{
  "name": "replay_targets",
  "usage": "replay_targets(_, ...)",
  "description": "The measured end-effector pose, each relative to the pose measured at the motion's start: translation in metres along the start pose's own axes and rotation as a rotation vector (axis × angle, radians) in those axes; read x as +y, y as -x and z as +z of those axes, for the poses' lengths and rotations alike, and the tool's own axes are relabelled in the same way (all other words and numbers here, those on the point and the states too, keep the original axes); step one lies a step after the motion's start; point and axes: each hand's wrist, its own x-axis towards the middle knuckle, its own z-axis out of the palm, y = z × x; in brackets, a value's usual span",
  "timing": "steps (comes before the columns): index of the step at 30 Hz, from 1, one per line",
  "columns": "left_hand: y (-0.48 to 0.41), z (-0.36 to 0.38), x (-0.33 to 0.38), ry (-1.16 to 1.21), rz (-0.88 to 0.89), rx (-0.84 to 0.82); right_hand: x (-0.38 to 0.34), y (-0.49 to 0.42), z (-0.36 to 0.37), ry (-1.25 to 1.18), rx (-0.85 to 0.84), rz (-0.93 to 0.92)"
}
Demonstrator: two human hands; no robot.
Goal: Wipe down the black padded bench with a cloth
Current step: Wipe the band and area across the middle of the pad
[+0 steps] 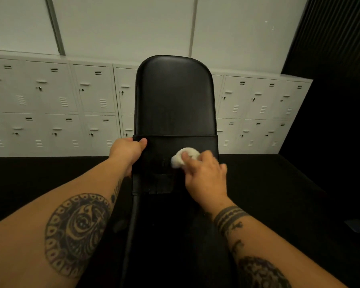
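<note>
Shows the black padded bench [175,96] at frame centre, running from 6 o'clock to 12 o'clock and ending in a rounded top edge. Shows a horizontal seam [175,135] across the pad, just above both hands.

Grasps the pad's edge at 9 o'clock with the left hand [127,151]: thumb laid over the front face just below the seam, fingers wrapped behind the edge and hidden.

Holds the cloth [185,155], white and bunched, under the curled fingers of the right hand [206,177]. Presses it against the pad just below the seam, toward the 3 o'clock edge. Cloth position: at 3 o'clock of the left hand, apart from it, with bare black padding between. Slight blur on the right hand's fingertips; exact finger positions not readable.

Behind the bench, at 9 o'clock and 3 o'clock: two rows of pale grey lockers [50,104] against a light wall [123,23]. At 1 to 2 o'clock: a dark ribbed panel [337,34]. Below, from 3 through 6 to 9 o'clock: a black floor [279,194].
</note>
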Motion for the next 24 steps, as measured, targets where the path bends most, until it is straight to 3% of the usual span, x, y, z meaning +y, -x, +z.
replay_targets(2, -0.001, 0.0, -0.001, 0.024, 0.003, 0.001, 0.008, -0.015, -0.008, -0.011, -0.022, 0.137)
replay_targets(4, 0.001, 0.001, -0.002, 0.019, 0.005, 0.009, -0.005, -0.017, -0.011, -0.038, -0.071, 0.155)
replay_targets(9, -0.022, 0.002, -0.013, 0.014, -0.002, 0.009, 0.005, 0.025, -0.004, 0.048, -0.127, -0.109)
replay_targets(13, -0.009, 0.003, -0.01, 0.002, 0.021, 0.02, 0.036, 0.018, -0.013, 0.039, -0.081, 0.135)
replay_targets(17, -0.004, 0.003, -0.01, -0.009, 0.053, 0.04, -0.005, 0.019, 0.004, -0.113, -0.064, 0.306)
replay_targets(21, 0.002, 0.003, -0.008, -0.011, 0.065, 0.048, -0.032, 0.02, 0.015, -0.136, -0.068, 0.284)
replay_targets(24, 0.006, 0.004, -0.004, -0.016, 0.066, 0.058, -0.065, 0.014, 0.016, -0.102, -0.074, 0.104)
